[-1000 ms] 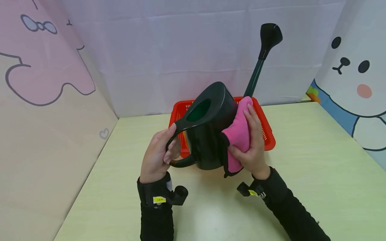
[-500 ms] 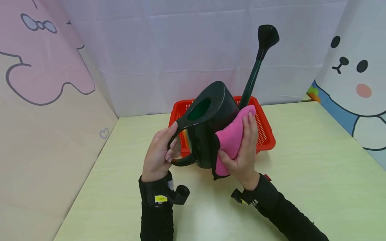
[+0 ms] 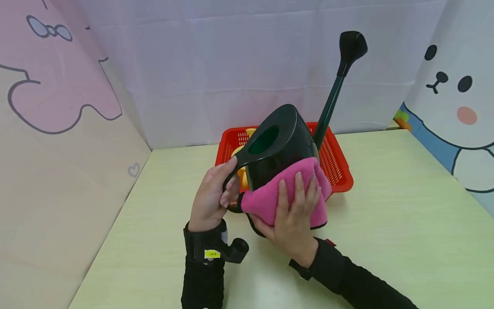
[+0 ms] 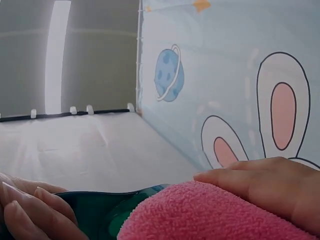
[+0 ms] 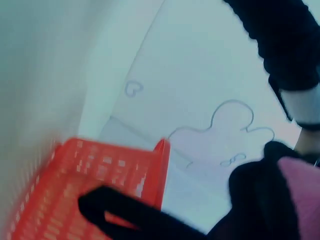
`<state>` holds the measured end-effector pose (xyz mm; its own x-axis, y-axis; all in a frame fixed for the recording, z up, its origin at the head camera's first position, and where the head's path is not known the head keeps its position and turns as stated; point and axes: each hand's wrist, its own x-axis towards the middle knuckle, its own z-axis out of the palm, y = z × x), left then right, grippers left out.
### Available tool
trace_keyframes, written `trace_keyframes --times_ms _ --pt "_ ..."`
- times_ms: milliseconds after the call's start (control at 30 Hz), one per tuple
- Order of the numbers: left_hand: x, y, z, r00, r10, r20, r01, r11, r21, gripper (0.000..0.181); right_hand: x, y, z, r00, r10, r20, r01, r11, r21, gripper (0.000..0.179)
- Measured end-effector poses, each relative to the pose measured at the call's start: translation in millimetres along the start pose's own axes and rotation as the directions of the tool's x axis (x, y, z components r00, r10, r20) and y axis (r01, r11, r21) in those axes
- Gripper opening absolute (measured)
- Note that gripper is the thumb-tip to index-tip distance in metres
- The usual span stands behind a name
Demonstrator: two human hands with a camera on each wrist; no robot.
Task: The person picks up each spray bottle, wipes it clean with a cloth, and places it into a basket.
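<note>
A dark green watering can (image 3: 285,141) is held up, tilted, its long spout ending in a black rose (image 3: 353,46) toward the upper right. My left hand (image 3: 214,193) grips its handle, fingers curled round it; those fingers also show in the left wrist view. Across the lower side of the can lies a pink cloth (image 3: 270,195) with black edging. My right hand (image 3: 293,219) holds this cloth against the can, several fingers spread over it and the thumb along its lower edge. In the left wrist view the fluffy cloth (image 4: 200,215) covers part of the can (image 4: 95,212).
Behind the can stands a red plastic basket (image 3: 339,171) with yellow items (image 3: 244,174) inside, partly hidden. It sits on a pale table (image 3: 397,206). A white curtain (image 3: 231,77) hangs at the back, with printed cartoon walls on both sides.
My right hand has wiped the cloth down and leftward over the can, from the spout side toward the handle. The can has shifted slightly right, with my left hand still on its handle.
</note>
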<state>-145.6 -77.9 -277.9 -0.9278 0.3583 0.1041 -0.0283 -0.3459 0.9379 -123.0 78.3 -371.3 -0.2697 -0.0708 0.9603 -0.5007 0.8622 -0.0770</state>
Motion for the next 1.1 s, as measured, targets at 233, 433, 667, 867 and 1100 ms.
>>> trace_keyframes --times_ms 233,433,667,867,1100 --pt "0.9 0.5 -0.1 0.999 -0.027 -0.029 0.028 0.999 0.021 0.043 14.5 18 -2 0.997 0.071 0.014 -0.072 0.994 0.082 0.077" --pt "-0.2 1.3 -0.6 0.997 -0.058 -0.052 0.059 0.998 0.025 0.044 35.7 41 -13 0.974 0.187 0.128 -0.215 0.939 0.267 0.081" --pt "-1.9 1.7 -1.0 0.997 -0.082 0.003 0.082 0.997 0.012 0.041 54.0 79 -22 0.925 0.252 0.283 -0.375 0.718 0.587 0.087" --pt "-0.2 -0.3 2.3 0.995 -0.098 0.016 0.098 0.995 0.016 0.04 53.3 91 -18 0.907 0.284 0.311 -0.421 0.606 0.675 0.082" --pt "0.7 -0.9 2.5 0.994 -0.101 0.05 0.1 0.995 0.011 0.039 54.3 79 -20 0.918 0.309 0.251 -0.397 0.676 0.621 0.092"
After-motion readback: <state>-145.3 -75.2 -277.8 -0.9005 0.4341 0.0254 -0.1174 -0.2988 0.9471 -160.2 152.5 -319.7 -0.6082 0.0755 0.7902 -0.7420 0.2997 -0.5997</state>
